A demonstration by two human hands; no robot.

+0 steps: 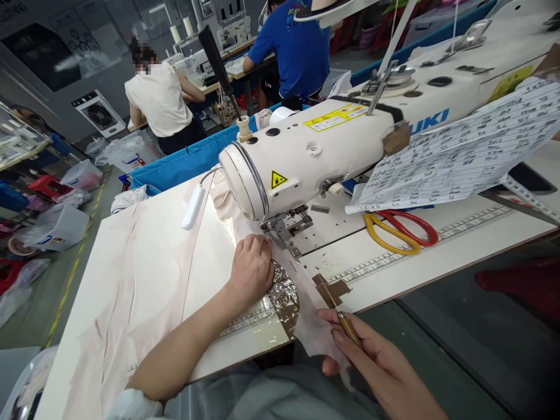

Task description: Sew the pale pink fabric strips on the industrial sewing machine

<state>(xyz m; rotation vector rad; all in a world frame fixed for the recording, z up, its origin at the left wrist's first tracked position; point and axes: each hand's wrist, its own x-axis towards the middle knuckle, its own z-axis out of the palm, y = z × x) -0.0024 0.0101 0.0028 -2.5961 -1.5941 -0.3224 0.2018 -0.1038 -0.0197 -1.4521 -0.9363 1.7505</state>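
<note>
My left hand (pixel 252 265) is closed, fingers curled onto the pale pink fabric (pixel 306 306) just in front of the sewing machine's needle area. What lies under its fingertips is partly hidden. My right hand (pixel 371 356), at the table's front edge, grips an awl (pixel 349 328) by its wooden handle, the thin metal shaft pointing up and away. Against the same hand hangs the loose end of the fabric, between thumb and fingers. The white sewing machine (pixel 297 157) stands over the work, its presser foot close to my left fingertips.
Scissors (pixel 394 232) with yellow and red handles lie right of the machine, under handwritten sheets (pixel 459 157). More pale fabric (pixel 144 280) spreads over the table's left side. A small white lamp (pixel 193 207) hangs beside the machine head. Two people sit at machines beyond a blue cloth trough (pixel 184 160).
</note>
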